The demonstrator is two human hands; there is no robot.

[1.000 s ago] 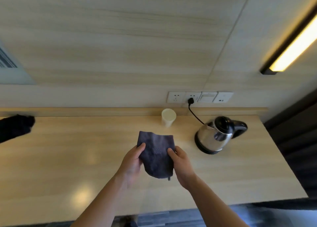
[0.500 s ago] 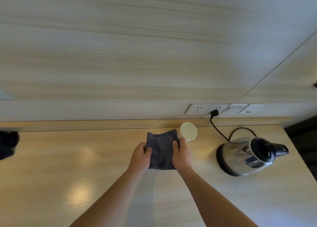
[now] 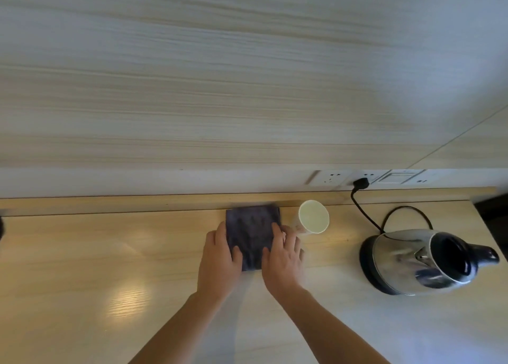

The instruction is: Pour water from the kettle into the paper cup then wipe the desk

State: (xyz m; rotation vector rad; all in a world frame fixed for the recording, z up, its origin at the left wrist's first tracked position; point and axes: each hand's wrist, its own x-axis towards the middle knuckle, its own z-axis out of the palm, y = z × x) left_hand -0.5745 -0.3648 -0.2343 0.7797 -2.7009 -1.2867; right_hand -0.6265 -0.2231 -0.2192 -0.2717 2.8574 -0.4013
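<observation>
A dark grey cloth (image 3: pixel 251 230) lies flat on the light wooden desk (image 3: pixel 96 253), close to the back ledge. My left hand (image 3: pixel 218 259) presses on its left edge and my right hand (image 3: pixel 283 256) on its right edge, fingers spread over the fabric. A white paper cup (image 3: pixel 313 216) stands just right of the cloth, almost touching my right fingers. The steel kettle (image 3: pixel 420 262) with a black lid and handle sits on its base at the right.
The kettle's black cord (image 3: pixel 365 212) runs up to a plug in the wall sockets (image 3: pixel 365 177). A raised wooden ledge (image 3: pixel 110 203) runs along the back of the desk. A dark object (image 3: pixel 1 226) shows at the far left edge.
Both hands brought the cloth down from the air onto the desk and pushed it away toward the back ledge, beside the cup. The view shifted left and closer.
</observation>
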